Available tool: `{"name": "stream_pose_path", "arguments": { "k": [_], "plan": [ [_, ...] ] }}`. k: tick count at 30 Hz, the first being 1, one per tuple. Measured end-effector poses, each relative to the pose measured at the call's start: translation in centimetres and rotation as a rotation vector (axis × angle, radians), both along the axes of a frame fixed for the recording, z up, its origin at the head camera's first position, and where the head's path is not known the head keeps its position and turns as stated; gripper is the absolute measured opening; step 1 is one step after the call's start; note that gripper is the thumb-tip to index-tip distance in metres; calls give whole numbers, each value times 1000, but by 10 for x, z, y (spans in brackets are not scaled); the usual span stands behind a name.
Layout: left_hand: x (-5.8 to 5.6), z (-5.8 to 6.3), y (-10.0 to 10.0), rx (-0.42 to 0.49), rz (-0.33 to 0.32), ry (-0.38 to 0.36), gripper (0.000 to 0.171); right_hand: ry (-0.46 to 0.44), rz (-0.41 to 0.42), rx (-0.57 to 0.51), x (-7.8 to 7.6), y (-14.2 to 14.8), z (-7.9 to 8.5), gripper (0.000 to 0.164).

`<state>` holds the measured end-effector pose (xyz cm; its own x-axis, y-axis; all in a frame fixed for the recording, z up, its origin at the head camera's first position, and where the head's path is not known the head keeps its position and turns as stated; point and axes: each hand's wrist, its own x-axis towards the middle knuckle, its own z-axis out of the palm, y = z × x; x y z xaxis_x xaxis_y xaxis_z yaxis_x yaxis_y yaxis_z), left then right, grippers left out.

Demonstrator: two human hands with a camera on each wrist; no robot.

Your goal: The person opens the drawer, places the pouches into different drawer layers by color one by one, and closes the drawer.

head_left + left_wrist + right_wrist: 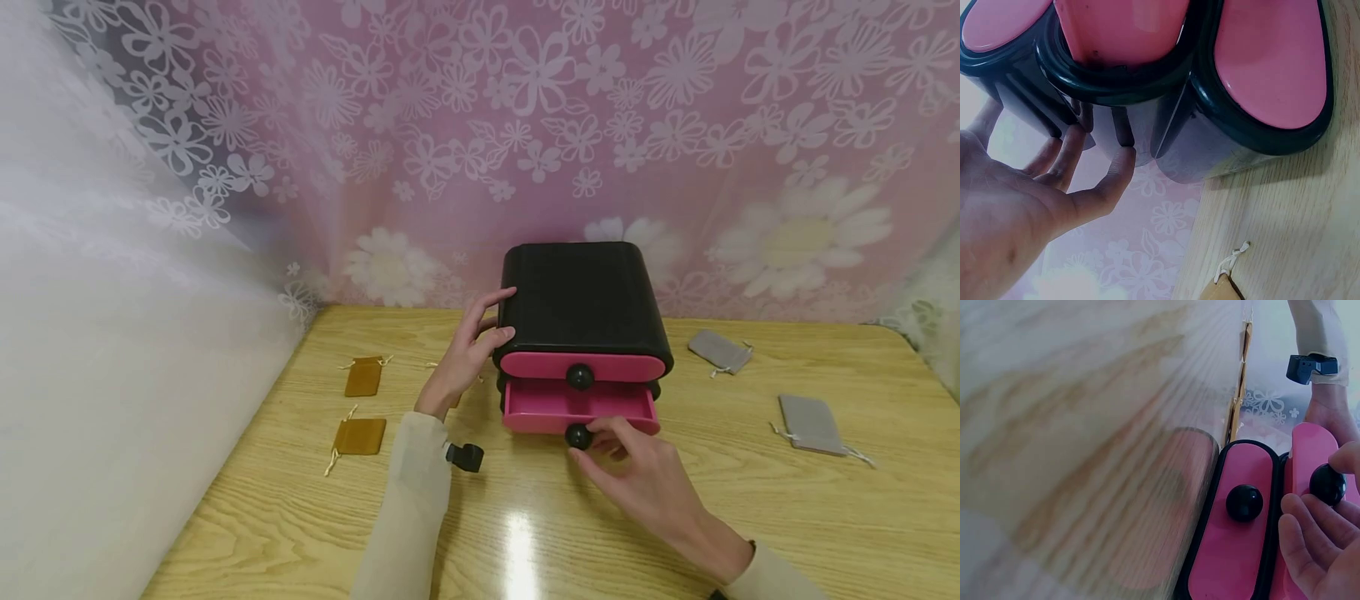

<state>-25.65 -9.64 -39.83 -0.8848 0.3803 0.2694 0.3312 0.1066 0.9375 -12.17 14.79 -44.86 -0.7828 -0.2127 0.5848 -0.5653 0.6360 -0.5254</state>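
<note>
A black drawer unit (585, 292) with pink drawer fronts and round black knobs stands on the table. Its middle drawer (525, 408) is pulled partly out, and the part of its inside that shows holds nothing visible. My right hand (652, 479) pinches that drawer's black knob (578, 437) between thumb and fingers, also seen in the right wrist view. Against the unit's left side rests my left hand (468, 354), its fingers spread over the black casing (1110, 125) in the left wrist view. The bottom drawer (1232, 550) is closed, as is the top drawer (525, 365).
Left of the unit lie a brown drawstring pouch (363, 377) and another brown pouch (360, 437); one more is partly hidden behind the left wrist. To the right are a grey pouch (718, 352) and a larger grey pouch (812, 425). A flowered curtain (450, 167) hangs behind.
</note>
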Motion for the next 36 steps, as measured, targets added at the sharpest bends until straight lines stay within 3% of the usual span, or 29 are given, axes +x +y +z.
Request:
{"name": "stream_pose_path", "arguments": {
  "k": [24,36],
  "plan": [
    [-1,-2,-1,1,0,8,53,78,71,45,12,6,-3,44],
    [0,-2,0,-3,7,11,52,70,87,56,17,8,-3,40]
  ]
}}
